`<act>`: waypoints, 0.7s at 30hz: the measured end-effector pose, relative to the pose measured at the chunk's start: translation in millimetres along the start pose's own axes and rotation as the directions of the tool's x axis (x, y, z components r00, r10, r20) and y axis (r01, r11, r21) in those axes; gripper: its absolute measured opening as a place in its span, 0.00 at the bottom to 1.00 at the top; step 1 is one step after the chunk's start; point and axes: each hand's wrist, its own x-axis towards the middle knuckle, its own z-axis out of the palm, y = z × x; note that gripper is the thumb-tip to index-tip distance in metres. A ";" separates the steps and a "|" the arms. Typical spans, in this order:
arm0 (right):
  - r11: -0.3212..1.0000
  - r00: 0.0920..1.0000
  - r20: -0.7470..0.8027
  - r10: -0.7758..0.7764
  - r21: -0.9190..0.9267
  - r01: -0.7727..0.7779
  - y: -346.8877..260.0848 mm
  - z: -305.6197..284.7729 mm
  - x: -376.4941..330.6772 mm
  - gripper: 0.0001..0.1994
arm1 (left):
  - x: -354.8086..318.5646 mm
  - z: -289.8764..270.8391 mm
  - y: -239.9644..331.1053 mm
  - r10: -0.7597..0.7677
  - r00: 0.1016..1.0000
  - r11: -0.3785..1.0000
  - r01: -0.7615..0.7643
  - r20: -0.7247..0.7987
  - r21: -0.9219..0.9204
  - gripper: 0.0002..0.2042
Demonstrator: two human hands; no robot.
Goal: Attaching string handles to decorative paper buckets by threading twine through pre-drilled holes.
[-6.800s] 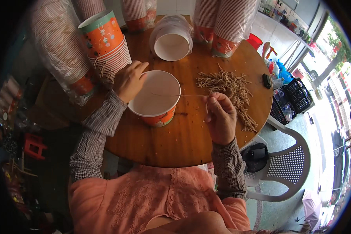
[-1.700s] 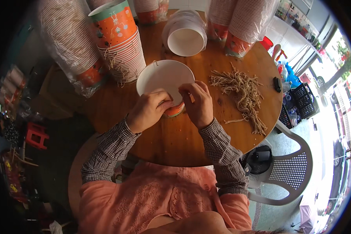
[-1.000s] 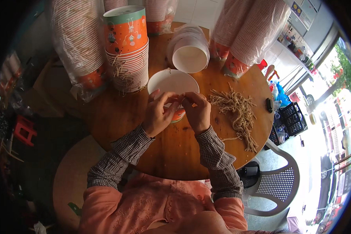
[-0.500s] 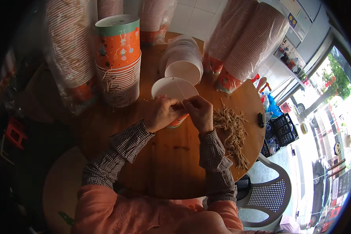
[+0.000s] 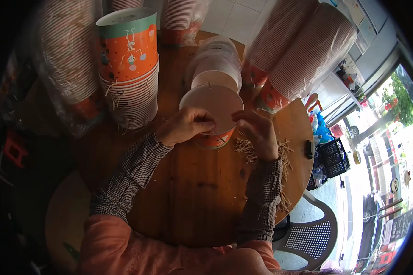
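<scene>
A paper bucket (image 5: 215, 103), white inside with an orange printed outside, stands mouth up before me on the round wooden table. My left hand (image 5: 186, 126) is closed at its near rim, thumb and forefinger pinching a thin twine cord (image 5: 214, 131). A bit of cord also shows at the far rim. To the right of the bucket, my right hand (image 5: 258, 130) is raised with loosely bent fingers apart, seemingly holding nothing. Under and beside that hand lies a pile of loose beige twine cords (image 5: 283, 158), partly hidden by my wrist and sleeve.
Nested buckets (image 5: 131, 68) with cords hanging from the rims stand at left, beside a plastic-wrapped stack (image 5: 66, 59). Another wrapped stack (image 5: 218, 66) lies behind the bucket; tall wrapped stacks (image 5: 307, 55) stand back right. A small black object (image 5: 309, 149) sits at the table's right edge, near a grey chair (image 5: 314, 233).
My hands were together at the near rim with a cord stretched across the mouth. Now the right hand has moved off to the right and opened, while the left stays at the rim.
</scene>
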 end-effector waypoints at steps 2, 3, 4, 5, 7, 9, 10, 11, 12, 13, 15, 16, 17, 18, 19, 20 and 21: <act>0.993 0.992 0.104 -0.068 -0.089 0.078 -2.2 0.6 -0.6 0.12 | 1.0 1.3 -1.0 0.002 1.000 0.999 -0.002 -0.005 -0.040 0.07; 0.979 0.980 0.153 -0.130 -0.137 0.151 -2.5 0.9 -1.3 0.12 | 1.7 1.8 -1.3 0.038 0.999 0.999 -0.039 -0.037 -0.024 0.07; 0.957 0.960 0.205 -0.188 -0.181 0.227 -3.1 1.7 -2.2 0.12 | 1.6 2.4 -1.2 0.075 0.995 0.997 -0.075 -0.069 -0.006 0.07; 0.958 0.960 0.205 -0.190 -0.178 0.227 -2.9 4.8 -3.0 0.12 | 0.6 2.2 0.0 0.073 0.995 0.997 -0.073 -0.069 -0.003 0.07; 0.950 0.964 0.231 -0.130 -0.248 0.188 -2.8 13.2 -5.0 0.16 | -3.5 1.5 5.6 0.115 0.989 0.991 -0.108 -0.097 0.075 0.07; 0.947 0.965 0.223 -0.141 -0.255 0.197 0.3 17.4 -4.1 0.17 | -7.8 1.2 11.0 0.125 0.985 0.989 -0.114 -0.117 0.093 0.07; 0.943 0.965 0.215 -0.150 -0.263 0.205 1.7 19.6 -3.5 0.18 | -9.4 0.6 12.6 0.134 0.981 0.987 -0.119 -0.137 0.109 0.07; 0.943 0.965 0.215 -0.151 -0.263 0.206 1.7 22.0 -4.3 0.18 | -10.0 0.4 12.6 0.135 0.981 0.987 -0.120 -0.138 0.110 0.07; 0.968 0.982 0.168 -0.089 -0.217 0.125 1.7 24.5 -5.8 0.18 | -10.3 0.2 12.2 0.134 0.981 0.988 -0.121 -0.141 0.099 0.08; 0.985 0.992 0.124 -0.023 -0.166 0.043 2.1 26.0 -6.6 0.17 | -10.6 0.0 11.9 0.133 0.980 0.989 -0.121 -0.145 0.088 0.08; 0.972 0.988 0.107 -0.109 -0.198 0.129 12.1 23.4 -4.3 0.15 | -11.1 2.0 16.0 0.119 0.983 0.989 -0.105 -0.143 0.101 0.08; 0.950 0.977 0.093 -0.193 -0.232 0.210 15.8 21.8 -3.7 0.14 | -10.9 3.3 17.5 0.102 0.985 0.990 -0.087 -0.142 0.111 0.08; 0.950 0.977 0.094 -0.193 -0.229 0.210 15.3 24.2 -3.3 0.14 | -11.6 2.9 17.2 0.101 0.984 0.990 -0.085 -0.144 0.112 0.08; 0.964 0.983 0.058 -0.175 -0.191 0.183 14.1 27.2 -2.9 0.12 | -12.1 2.6 16.5 0.108 0.984 0.989 -0.091 -0.143 0.115 0.08; 0.976 0.988 0.022 -0.155 -0.152 0.156 13.6 29.6 -2.6 0.11 | -12.4 2.2 15.8 0.114 0.983 0.988 -0.098 -0.141 0.118 0.08; 0.976 0.988 0.021 -0.155 -0.153 0.156 13.8 30.2 -2.7 0.11 | -12.5 2.3 15.4 0.115 0.983 0.988 -0.099 -0.141 0.118 0.08; 0.972 0.985 0.021 -0.172 -0.160 0.173 14.9 30.5 -2.7 0.10 | -12.5 2.2 14.9 0.121 0.983 0.988 -0.106 -0.138 0.114 0.08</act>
